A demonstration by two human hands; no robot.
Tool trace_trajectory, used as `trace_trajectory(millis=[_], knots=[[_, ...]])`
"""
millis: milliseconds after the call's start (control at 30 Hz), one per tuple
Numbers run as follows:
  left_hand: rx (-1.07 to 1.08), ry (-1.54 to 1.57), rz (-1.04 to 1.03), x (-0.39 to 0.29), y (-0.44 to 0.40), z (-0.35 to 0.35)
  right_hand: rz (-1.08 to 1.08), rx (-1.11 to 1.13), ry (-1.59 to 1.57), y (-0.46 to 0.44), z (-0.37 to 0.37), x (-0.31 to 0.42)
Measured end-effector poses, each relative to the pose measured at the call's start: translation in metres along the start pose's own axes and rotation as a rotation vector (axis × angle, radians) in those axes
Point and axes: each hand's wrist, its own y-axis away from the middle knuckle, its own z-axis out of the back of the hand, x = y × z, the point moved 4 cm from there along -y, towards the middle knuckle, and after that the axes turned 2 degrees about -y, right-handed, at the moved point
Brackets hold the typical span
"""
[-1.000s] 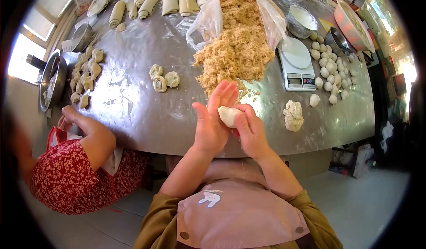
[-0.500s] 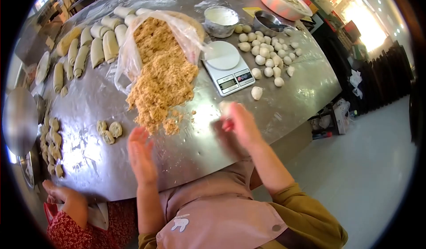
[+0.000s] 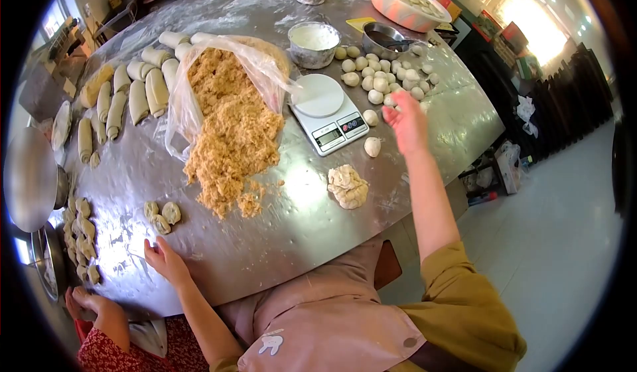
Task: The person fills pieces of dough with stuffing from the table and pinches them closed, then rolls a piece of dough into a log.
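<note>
My right hand point(image 3: 407, 125) is over the near edge of a group of pale round dough balls point(image 3: 375, 97), its fingers apart and nothing visibly held. Two single balls lie between it and the white digital scale point(image 3: 328, 112). A lumpy piece of dough point(image 3: 348, 187) rests on the table in front of the scale. On the other side, my left hand point(image 3: 166, 260) hovers near the table's front edge, empty with thumb and finger apart. Just beyond it are three small dough pieces point(image 3: 171, 213). Crumbly orange-brown filling point(image 3: 235, 133) spills from a clear plastic bag point(image 3: 179, 116).
Rolled dough logs point(image 3: 138, 101) lie at the back left, and cut dough pieces point(image 3: 84, 227) at the left edge. A bowl of white powder point(image 3: 314, 43), a metal bowl point(image 3: 385, 40) and a pink basin point(image 3: 408, 5) stand behind. A co-worker's hand point(image 3: 93, 300) is at lower left.
The view has turned right. My hands have parted: the right, which held a dough ball, has moved out to the group of balls and opened; the left has moved left toward the three pieces.
</note>
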Motion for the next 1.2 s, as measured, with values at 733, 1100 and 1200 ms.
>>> trace_trajectory(millis=[733, 1100, 1200], knots=[[0.148, 0.527, 0.093, -0.044, 0.016, -0.013, 0.327, 0.889, 1.011, 0.217, -0.209, -0.13], [1.081, 1.24, 0.707, -0.081, 0.128, -0.065, -0.233, 0.893, 0.469, 0.229, -0.195, -0.082], [1.021, 1.369, 0.951, -0.134, 0.145, -0.057, 0.023, 0.845, 0.43, 0.248, -0.196, -0.068]])
